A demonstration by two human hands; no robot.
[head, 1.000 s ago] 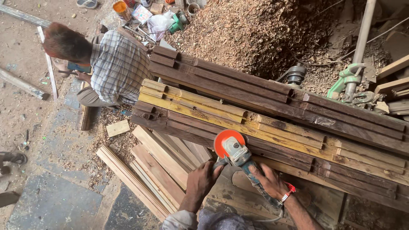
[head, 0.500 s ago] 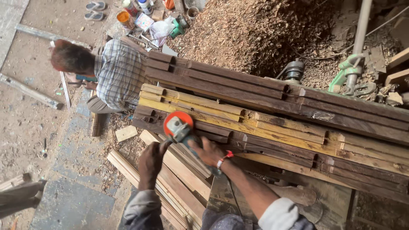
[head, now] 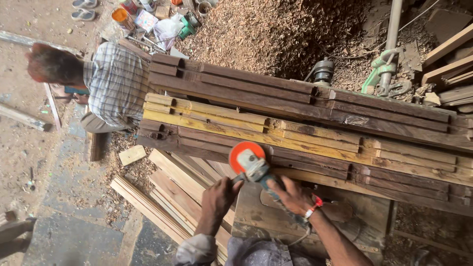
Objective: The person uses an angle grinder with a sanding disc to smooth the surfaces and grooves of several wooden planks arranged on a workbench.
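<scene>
I hold an angle grinder (head: 252,165) with an orange disc guard against the near edge of a stack of long wooden planks (head: 305,123). My left hand (head: 219,194) grips its side handle. My right hand (head: 293,195), with a red band at the wrist, is wrapped around the blue body. The disc sits on a dark plank near the stack's front edge. The planks are dark brown and yellowish, laid lengthwise across a workbench (head: 261,216).
Another person in a checked shirt (head: 116,81) crouches at the stack's left end. Pale boards (head: 172,197) lie on the floor below left. A heap of wood shavings (head: 276,34) rises behind, with a green clamp tool (head: 382,69), cans and bags (head: 148,17).
The grinder and both hands went left along the stack's front edge, then came back right to about the earlier spot. The view shifted with them.
</scene>
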